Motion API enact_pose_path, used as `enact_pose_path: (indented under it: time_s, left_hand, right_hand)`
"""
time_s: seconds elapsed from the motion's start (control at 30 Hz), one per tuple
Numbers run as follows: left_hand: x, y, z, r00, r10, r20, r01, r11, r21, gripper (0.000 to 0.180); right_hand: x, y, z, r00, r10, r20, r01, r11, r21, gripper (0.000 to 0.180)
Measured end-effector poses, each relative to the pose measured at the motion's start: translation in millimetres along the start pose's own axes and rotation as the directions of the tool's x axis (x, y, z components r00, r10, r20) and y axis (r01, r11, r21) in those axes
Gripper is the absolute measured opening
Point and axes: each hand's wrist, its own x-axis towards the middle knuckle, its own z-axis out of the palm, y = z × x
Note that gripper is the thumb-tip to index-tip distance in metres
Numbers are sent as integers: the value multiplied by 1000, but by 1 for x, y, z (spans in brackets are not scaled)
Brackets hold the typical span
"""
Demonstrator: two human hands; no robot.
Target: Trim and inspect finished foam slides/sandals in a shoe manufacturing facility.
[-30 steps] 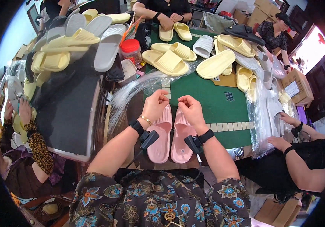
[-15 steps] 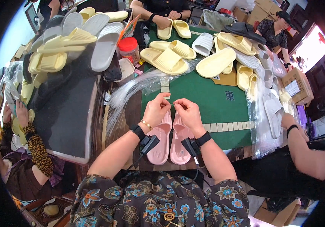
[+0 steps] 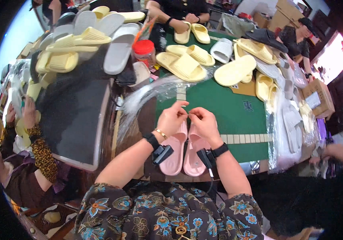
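Observation:
A pair of pink slippers, the left slipper (image 3: 172,157) and the right slipper (image 3: 194,159), lies side by side at the table's near edge, heels toward me. Over their front ends my left hand (image 3: 173,117) and my right hand (image 3: 204,123) meet, fingertips almost touching. Both hands are closed in a pinch of thumb and forefinger. Whatever lies between the fingertips is too small to name. The slippers' toe ends are partly hidden beneath my hands. A wristband with a small black device sits on each wrist.
Yellow slippers (image 3: 185,67) and grey slippers (image 3: 221,51) lie across the far side of the green mat (image 3: 223,114). Clear plastic bags (image 3: 145,98) spread left of my hands. A red-lidded jar (image 3: 144,52) stands behind them. Other people work around the table.
My hands stay pinched together above the pink slippers, with little movement. The scene has shifted slightly rightward in view. At the right, another person's hand has dropped away from the bagged grey slippers.

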Motion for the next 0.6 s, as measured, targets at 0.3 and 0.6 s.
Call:
enact_pose_path:
  time_s: [0.3, 0.6]
  left_hand:
    - [-3, 5, 1, 999, 46, -13, -44, 992, 119, 25]
    - [1, -6, 4, 991, 134, 19, -133, 948, 288, 18]
  right_hand:
    - [0, 0, -5, 995, 24, 93, -27, 999, 30, 7]
    - [4, 1, -6, 992, 31, 120, -16, 992, -124, 11]
